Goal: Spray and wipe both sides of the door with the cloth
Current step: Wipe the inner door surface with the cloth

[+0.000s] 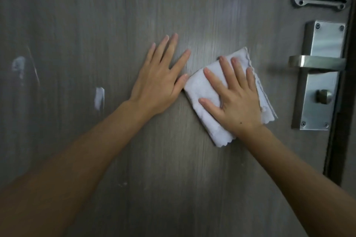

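A grey wood-grain door (96,15) fills the view. A folded white cloth (200,90) lies flat against it, just left of the handle. My right hand (235,100) presses on the cloth with straight, spread fingers. My left hand (159,81) rests flat on the bare door beside the cloth, its thumb touching the cloth's left edge. No spray bottle is in view.
A steel lever handle (316,62) on a steel lock plate (319,109) with a thumb-turn knob (323,96) sits at the right. Above it is a metal door-guard plate (321,1). The dark door edge (339,121) runs down the far right. White smears (99,98) mark the door's left part.
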`<state>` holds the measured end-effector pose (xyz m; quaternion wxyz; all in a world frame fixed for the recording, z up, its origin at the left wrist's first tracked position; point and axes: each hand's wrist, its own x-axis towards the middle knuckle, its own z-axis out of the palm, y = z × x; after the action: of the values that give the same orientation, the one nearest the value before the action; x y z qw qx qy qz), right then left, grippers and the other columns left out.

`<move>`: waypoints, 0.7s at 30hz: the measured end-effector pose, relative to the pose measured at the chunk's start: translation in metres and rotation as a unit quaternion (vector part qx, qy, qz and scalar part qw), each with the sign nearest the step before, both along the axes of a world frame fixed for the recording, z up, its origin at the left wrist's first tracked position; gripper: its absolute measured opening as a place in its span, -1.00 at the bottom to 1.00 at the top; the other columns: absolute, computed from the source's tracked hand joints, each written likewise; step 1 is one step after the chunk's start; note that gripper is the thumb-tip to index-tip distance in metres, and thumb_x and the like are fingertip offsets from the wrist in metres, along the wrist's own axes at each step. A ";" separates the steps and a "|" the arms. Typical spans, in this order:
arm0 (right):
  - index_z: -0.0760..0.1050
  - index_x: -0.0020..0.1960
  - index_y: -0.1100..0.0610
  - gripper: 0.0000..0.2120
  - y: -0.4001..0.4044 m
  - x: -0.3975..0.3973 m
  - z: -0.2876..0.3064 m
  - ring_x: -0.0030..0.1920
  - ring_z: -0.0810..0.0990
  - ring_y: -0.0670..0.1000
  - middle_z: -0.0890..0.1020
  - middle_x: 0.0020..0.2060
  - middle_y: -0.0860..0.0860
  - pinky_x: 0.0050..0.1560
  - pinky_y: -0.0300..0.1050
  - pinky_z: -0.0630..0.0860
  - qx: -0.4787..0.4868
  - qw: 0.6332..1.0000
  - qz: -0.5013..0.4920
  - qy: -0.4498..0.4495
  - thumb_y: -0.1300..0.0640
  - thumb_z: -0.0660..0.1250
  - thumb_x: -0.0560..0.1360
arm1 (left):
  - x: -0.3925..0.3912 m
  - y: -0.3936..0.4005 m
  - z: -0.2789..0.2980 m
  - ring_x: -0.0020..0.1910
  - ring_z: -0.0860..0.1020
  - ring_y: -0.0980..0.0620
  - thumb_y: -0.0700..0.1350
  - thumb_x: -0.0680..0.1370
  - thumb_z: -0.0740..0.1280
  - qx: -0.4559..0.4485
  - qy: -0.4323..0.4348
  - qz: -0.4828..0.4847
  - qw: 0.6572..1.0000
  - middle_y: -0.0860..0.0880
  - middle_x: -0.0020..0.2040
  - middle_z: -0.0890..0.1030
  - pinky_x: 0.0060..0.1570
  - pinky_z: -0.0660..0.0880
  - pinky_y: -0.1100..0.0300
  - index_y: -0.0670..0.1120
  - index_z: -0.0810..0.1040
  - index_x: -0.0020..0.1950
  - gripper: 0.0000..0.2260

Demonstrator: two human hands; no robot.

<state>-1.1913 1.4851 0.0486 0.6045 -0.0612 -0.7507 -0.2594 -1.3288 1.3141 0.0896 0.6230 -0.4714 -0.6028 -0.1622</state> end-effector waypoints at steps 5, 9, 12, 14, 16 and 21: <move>0.22 0.53 -0.04 -0.42 -0.020 -0.015 -0.072 0.57 0.04 0.22 0.16 0.55 0.16 0.53 0.19 -0.10 -0.069 0.996 0.022 0.043 -0.27 0.06 0.60 | -0.004 0.002 -0.001 0.53 0.10 -0.24 0.11 0.65 0.00 0.004 0.012 0.018 1.000 -0.25 0.55 0.13 0.49 -0.04 -0.13 -0.09 0.21 0.55 -0.49; 0.22 0.52 -0.09 -0.42 -0.030 -0.019 -0.151 0.58 -0.02 0.15 0.04 0.59 0.07 0.55 0.16 -0.14 0.035 0.996 0.010 -0.080 -0.29 0.13 0.58 | -0.004 0.002 -0.002 0.54 0.07 -0.24 0.14 0.65 -0.02 0.004 0.012 0.031 0.999 -0.25 0.56 0.10 0.50 -0.06 -0.14 -0.08 0.16 0.56 -0.47; 0.21 0.52 -0.11 -0.39 -0.014 -0.012 -0.158 0.59 -0.04 0.12 0.06 0.59 0.06 0.55 0.14 -0.15 0.152 0.972 0.010 -0.181 -0.32 0.18 0.55 | -0.004 0.001 -0.002 0.55 0.05 -0.23 0.15 0.65 -0.02 0.002 0.010 0.035 0.999 -0.25 0.57 0.08 0.50 -0.07 -0.14 -0.09 0.14 0.57 -0.46; 0.21 0.53 -0.11 -0.38 -0.002 -0.007 -0.137 0.59 -0.02 0.12 0.14 0.56 0.07 0.55 0.14 -0.14 0.203 0.954 0.020 -0.219 -0.33 0.18 0.55 | -0.003 0.001 -0.003 0.55 0.04 -0.23 0.14 0.65 -0.01 0.001 0.011 0.040 0.999 -0.25 0.57 0.08 0.50 -0.07 -0.13 -0.09 0.14 0.57 -0.46; 0.25 0.53 -0.10 -0.39 0.008 -0.001 -0.110 0.57 0.06 0.15 0.19 0.55 0.10 0.55 0.16 -0.09 0.208 0.954 0.027 -0.216 -0.32 0.18 0.56 | -0.002 0.001 -0.003 0.55 0.04 -0.22 0.14 0.66 -0.01 -0.001 0.011 0.043 0.999 -0.25 0.57 0.07 0.50 -0.07 -0.12 -0.08 0.14 0.57 -0.47; 0.31 0.50 -0.05 -0.41 0.016 0.010 -0.055 0.54 0.16 0.22 0.25 0.52 0.14 0.50 0.27 0.03 0.039 0.999 0.006 -0.029 -0.32 0.14 0.56 | -0.003 0.002 -0.002 0.55 0.04 -0.23 0.13 0.65 0.00 0.000 0.008 0.034 0.999 -0.25 0.57 0.07 0.50 -0.09 -0.11 -0.08 0.14 0.57 -0.47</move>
<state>-1.1812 1.5012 -0.0061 0.5863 -0.0249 -0.7573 -0.2866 -1.3317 1.3158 0.0874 0.6328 -0.4518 -0.6137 -0.1371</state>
